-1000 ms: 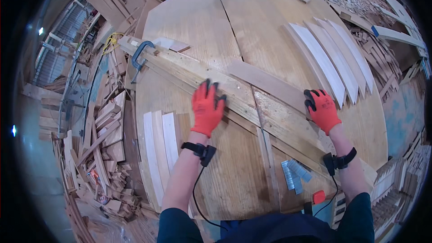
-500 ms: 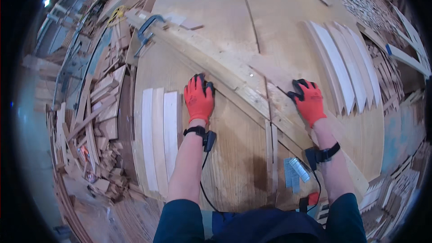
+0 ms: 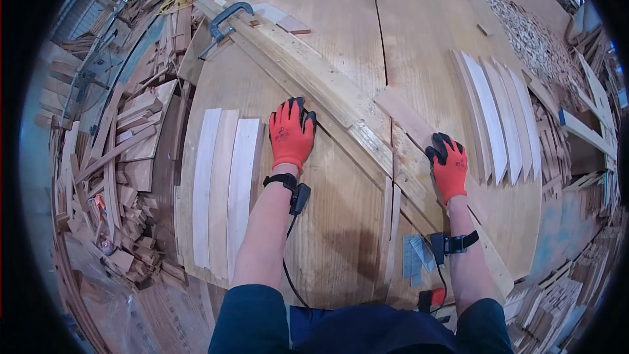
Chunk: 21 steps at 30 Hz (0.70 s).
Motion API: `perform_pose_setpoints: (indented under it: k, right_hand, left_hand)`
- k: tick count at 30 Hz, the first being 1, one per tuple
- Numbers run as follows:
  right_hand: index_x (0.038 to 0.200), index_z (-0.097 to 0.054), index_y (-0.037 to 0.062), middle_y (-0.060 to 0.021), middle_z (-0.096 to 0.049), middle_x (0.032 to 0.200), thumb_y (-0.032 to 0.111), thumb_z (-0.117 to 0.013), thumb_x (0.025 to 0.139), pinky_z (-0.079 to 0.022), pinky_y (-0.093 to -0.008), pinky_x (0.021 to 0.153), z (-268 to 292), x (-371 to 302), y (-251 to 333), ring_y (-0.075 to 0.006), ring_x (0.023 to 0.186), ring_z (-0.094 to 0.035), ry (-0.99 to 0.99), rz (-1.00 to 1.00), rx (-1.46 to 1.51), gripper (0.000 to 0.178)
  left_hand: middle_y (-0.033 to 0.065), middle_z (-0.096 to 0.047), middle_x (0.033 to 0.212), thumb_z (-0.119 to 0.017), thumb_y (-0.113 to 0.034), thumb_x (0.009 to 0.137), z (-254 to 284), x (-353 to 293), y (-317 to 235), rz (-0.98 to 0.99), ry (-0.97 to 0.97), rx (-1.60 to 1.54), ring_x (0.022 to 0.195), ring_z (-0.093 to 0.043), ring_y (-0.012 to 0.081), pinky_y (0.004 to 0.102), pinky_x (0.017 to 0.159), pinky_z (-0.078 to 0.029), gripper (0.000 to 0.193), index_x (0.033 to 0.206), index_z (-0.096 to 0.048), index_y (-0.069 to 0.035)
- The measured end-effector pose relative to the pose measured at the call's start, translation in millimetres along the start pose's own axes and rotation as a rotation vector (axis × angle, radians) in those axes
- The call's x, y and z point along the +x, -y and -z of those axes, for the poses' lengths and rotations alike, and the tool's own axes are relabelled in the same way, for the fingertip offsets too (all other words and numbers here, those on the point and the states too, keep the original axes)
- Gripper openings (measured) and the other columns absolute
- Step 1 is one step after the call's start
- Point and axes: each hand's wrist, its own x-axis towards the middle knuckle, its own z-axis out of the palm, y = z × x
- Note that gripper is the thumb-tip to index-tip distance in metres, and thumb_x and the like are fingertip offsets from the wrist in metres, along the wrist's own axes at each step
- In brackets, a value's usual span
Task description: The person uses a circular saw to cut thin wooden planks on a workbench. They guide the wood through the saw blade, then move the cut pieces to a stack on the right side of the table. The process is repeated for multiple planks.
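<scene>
My left hand, in a red glove with black fingertips, lies with fingers stretched forward. Its fingertips meet the near edge of a long diagonal wooden beam, and the hand appears to hold nothing. Gloved the same way, my right hand bends over a flat wooden board beyond the beam, thumb on one side and fingers on the other; the glove hides part of the board. A blue C-clamp grips the beam's far left end. Pale curved wooden strips lie beside my left hand.
More curved strips with pointed ends lie right of my right hand. Metal staple strips rest near the front edge of the wooden worktable. Offcuts pile up at left, and wood scraps at far right.
The whole view has shifted and turned slightly. Both hands keep almost the same places against the beam and the board; the right hand's fingers look slightly closer together.
</scene>
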Motion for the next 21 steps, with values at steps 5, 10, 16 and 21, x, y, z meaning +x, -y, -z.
perform_pose_setpoints:
  k: [5,10,16,21]
  right_hand:
    - [0.130,-0.066,0.0137,-0.0082,-0.059,0.140,0.015,-0.070,0.084,-0.037,-0.0468,0.112,-10.8,24.0,8.7,-0.0350,0.129,-0.050,0.007,-0.011,-0.015,0.046]
    - [0.131,-0.066,0.0138,-0.0079,-0.059,0.141,0.016,-0.068,0.085,-0.036,-0.0464,0.113,-28.9,73.1,11.7,-0.0347,0.130,-0.050,-0.028,0.002,-0.030,0.045]
    - [0.130,-0.065,0.0084,-0.0091,-0.056,0.144,0.016,-0.066,0.086,-0.036,-0.0466,0.113,-42.9,168.7,4.5,-0.0344,0.132,-0.048,0.025,0.034,-0.083,0.045]
    - [0.130,-0.066,0.0101,-0.0114,-0.055,0.145,0.021,-0.067,0.087,-0.035,-0.0472,0.115,-47.1,236.2,17.0,-0.0358,0.133,-0.048,0.065,-0.066,-0.154,0.044]
  left_hand:
    - [0.0147,-0.055,0.142,-0.059,-0.032,0.095,-17.3,25.7,8.9,-0.031,-0.052,0.019,0.136,-0.045,0.0338,0.0504,0.118,-0.027,0.050,0.140,-0.054,-0.011]
    - [0.0149,-0.056,0.140,-0.058,-0.032,0.095,-35.4,74.0,9.2,-0.035,-0.048,0.011,0.135,-0.046,0.0337,0.0507,0.117,-0.028,0.050,0.140,-0.054,-0.011]
    - [0.0166,-0.055,0.139,-0.057,-0.034,0.096,-63.8,155.5,0.7,-0.041,-0.053,0.008,0.135,-0.045,0.0351,0.0522,0.117,-0.027,0.051,0.140,-0.052,-0.010]
    - [0.0151,-0.056,0.136,-0.056,-0.033,0.096,-78.1,219.4,-8.5,-0.022,0.034,-0.025,0.134,-0.046,0.0344,0.0525,0.117,-0.028,0.048,0.139,-0.052,-0.011]
